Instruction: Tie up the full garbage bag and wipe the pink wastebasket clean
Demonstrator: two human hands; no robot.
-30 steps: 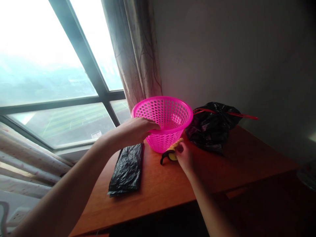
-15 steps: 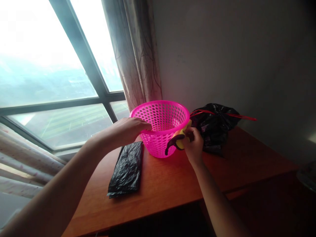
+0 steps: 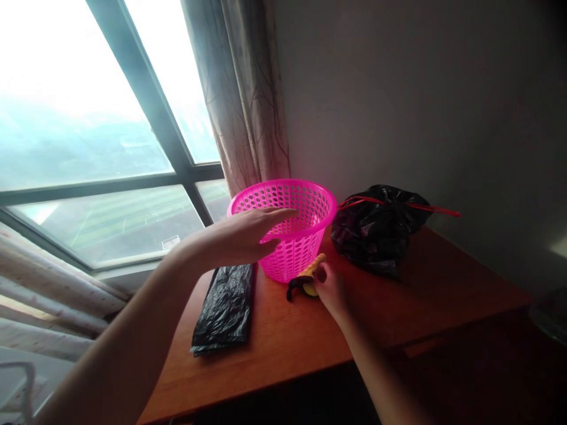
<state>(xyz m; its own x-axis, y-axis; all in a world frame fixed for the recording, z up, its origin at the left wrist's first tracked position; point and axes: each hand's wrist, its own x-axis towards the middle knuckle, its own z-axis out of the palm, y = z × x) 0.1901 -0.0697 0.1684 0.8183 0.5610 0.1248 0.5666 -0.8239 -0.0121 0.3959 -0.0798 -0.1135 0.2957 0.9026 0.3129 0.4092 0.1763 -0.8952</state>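
A pink plastic basket (image 3: pixel 290 254) with a perforated wall stands upright on the brown table. My left hand (image 3: pixel 248 233) is at its near left rim, thumb apart from the stretched fingers, holding nothing; whether it touches the rim I cannot tell. Low at the basket's near right side, my right hand (image 3: pixel 330 286) has its fingers closed on a small yellow thing with a black curved part (image 3: pixel 300 287). Its kind does not show clearly, and my fingers cover part of it. It is at table height, close to the basket's base.
A folded black plastic bag (image 3: pixel 225 310) lies left of the basket. To the right rests a full-looking black garbage bag (image 3: pixel 376 230) with red drawstrings (image 3: pixel 425 208). Behind are a curtain (image 3: pixel 252 88), a window (image 3: pixel 88 147) and a wall. The table's front edge faces me.
My right hand has brought the yellow and black thing down from the basket's rim to table height. My left hand has let go of the rim and spread its fingers. The basket has shifted slightly left.
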